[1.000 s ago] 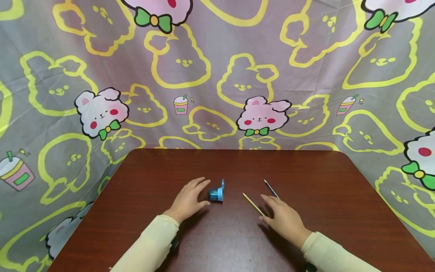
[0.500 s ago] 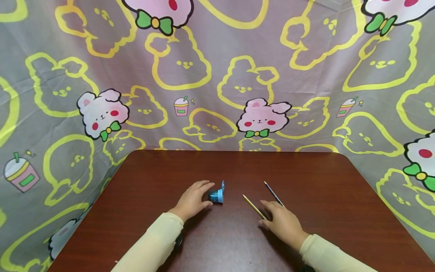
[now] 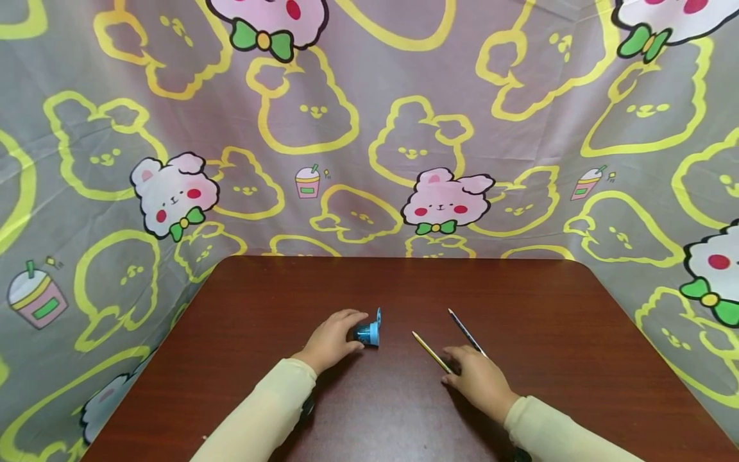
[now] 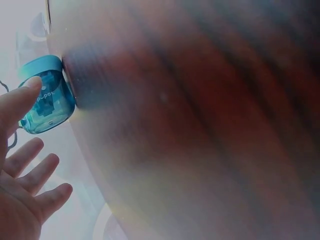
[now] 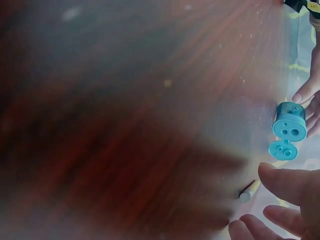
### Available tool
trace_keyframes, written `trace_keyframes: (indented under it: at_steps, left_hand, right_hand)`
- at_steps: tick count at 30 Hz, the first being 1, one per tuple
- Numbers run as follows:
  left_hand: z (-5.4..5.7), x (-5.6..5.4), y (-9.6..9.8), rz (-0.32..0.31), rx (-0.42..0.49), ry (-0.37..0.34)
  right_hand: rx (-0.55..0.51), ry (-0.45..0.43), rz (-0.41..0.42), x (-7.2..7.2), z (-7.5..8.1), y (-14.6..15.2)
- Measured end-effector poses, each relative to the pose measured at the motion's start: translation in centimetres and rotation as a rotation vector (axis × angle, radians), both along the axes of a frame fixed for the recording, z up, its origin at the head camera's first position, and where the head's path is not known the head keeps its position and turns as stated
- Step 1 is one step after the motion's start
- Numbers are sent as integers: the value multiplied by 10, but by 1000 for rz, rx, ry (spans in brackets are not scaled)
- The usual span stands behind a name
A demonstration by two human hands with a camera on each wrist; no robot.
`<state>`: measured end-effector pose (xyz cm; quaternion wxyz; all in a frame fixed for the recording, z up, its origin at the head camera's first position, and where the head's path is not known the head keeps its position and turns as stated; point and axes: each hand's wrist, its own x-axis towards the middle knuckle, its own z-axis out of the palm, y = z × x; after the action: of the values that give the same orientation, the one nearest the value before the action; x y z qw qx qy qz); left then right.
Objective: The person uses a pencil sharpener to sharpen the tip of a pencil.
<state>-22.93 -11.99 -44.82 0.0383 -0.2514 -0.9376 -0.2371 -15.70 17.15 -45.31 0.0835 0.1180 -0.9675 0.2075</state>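
A blue pencil sharpener (image 3: 370, 334) lies on its side on the table, its lid flipped up; the right wrist view shows sharpening holes in the sharpener's top (image 5: 290, 130). Around its base end is my left hand (image 3: 330, 340), thumb on the near side and fingers on the far side. In the left wrist view the left thumb overlaps the sharpener (image 4: 50, 100), while the other fingers spread apart below it. My right hand (image 3: 480, 377) hovers with loosely bent fingers at the rear end of a yellow pencil (image 3: 430, 350). Beyond it lies a dark pencil (image 3: 465, 329), partly behind that hand.
The brown table (image 3: 288, 282) has rounded far corners. Behind and beside it hangs a grey curtain (image 3: 369, 128) printed with yellow bear outlines and pink rabbits.
My left hand has moved right, closer around the sharpener. My right hand has drawn slightly back toward me, uncovering more of the dark pencil. Sharpener and pencils stay in place.
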Motion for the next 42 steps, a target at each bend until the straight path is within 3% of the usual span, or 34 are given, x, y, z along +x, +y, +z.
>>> trace_keyframes:
  at_steps: [9,22,42]
  left_hand:
    - [-1,-1,4,-19,-22,-54]
    - [-4,-4,7,-48,-93,-42]
    - [-5,-9,10,-54,-35,-31]
  right_hand:
    - [-8,-60,-8,-5,-4,0]
    - [-37,-74,0,-9,-8,-3]
    - [-41,-56,-4,-13,-6,-4]
